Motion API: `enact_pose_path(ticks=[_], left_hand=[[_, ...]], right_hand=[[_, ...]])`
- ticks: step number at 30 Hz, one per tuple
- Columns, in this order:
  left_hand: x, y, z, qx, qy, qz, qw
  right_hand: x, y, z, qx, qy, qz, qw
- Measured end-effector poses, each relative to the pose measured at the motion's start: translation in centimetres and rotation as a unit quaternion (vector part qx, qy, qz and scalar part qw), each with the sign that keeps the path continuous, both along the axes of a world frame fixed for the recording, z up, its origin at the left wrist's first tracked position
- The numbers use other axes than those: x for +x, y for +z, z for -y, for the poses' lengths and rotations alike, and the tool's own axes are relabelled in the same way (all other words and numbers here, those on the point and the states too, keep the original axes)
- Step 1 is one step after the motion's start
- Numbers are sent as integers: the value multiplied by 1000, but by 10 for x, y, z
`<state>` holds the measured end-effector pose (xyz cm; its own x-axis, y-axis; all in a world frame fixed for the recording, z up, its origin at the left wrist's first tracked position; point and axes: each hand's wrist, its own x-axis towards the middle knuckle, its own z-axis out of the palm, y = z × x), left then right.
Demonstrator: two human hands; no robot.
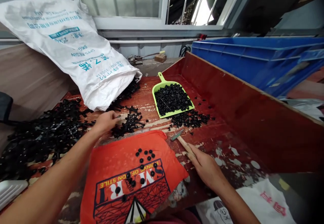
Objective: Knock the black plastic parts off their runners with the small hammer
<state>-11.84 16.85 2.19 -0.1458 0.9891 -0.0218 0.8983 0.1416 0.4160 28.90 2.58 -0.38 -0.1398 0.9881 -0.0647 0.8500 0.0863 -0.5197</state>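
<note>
My right hand (202, 159) is wrapped round the wooden handle of a small hammer (186, 145), its greenish head pointing up and left. My left hand (106, 120) is closed beside a small cluster of black plastic parts (130, 120); what its fingers pinch, if anything, is too small to make out. Between my arms lies an orange printed cloth (126, 163) with several round black pieces on it. Beyond the hammer, a lime-green dustpan (162, 79) holds a heap of small black pieces (172, 97), and more of them (191, 118) lie at its front edge.
A white sack (83, 51) leans at the back left, its mouth over black parts. A large black pile (48, 132) covers the left side. A red-brown board (243, 112) walls the right, with a blue crate (253, 58) beyond.
</note>
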Motion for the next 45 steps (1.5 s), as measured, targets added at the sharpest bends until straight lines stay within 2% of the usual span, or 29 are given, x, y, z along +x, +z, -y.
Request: enact_pose_path(ticks=[3, 6, 9, 11, 14, 16, 20, 24, 28, 32, 35, 40, 43, 45], left_hand=[[-7, 18, 32, 19, -27, 17, 999], [1, 28, 76, -3, -76, 61, 995], [19, 24, 111, -35, -85, 135, 987], [32, 16, 123, -77, -103, 173, 976], [46, 3, 127, -123, -141, 170, 967], [52, -1, 126, -123, -168, 140, 968], [62, -1, 124, -92, -199, 61, 974], [67, -1, 124, -79, -210, 26, 974], [68, -8, 124, -79, -202, 28, 976], [64, -17, 124, -113, -181, 88, 973], [64, -16, 124, -127, -168, 108, 972], [73, -5, 127, -53, -187, -6, 981], [76, -5, 128, -53, -191, 8, 980], [76, -7, 130, -51, -188, 24, 981]], right_hand=[[1, -2, 0, -12, 5, -3, 1000], [3, -5, 0, -31, 7, -5, 999], [4, -6, 1, -42, -1, -1, 999], [3, -6, 1, -41, -2, -4, 999], [2, -6, 2, -35, 2, -14, 999], [1, -6, 3, -30, -5, -12, 999], [1, -4, 4, -18, -13, -7, 1000], [0, -1, 5, -5, -13, -2, 1000], [-2, 2, 5, -20, -8, -1, 1000], [-3, 4, 5, -18, -7, -4, 1000], [-1, 2, 4, -17, -3, -14, 1000], [-1, 2, 9, -6, -12, -28, 1000], [-13, 14, 16, 22, -7, -38, 999], [-27, 27, 21, 31, 27, -59, 997]])
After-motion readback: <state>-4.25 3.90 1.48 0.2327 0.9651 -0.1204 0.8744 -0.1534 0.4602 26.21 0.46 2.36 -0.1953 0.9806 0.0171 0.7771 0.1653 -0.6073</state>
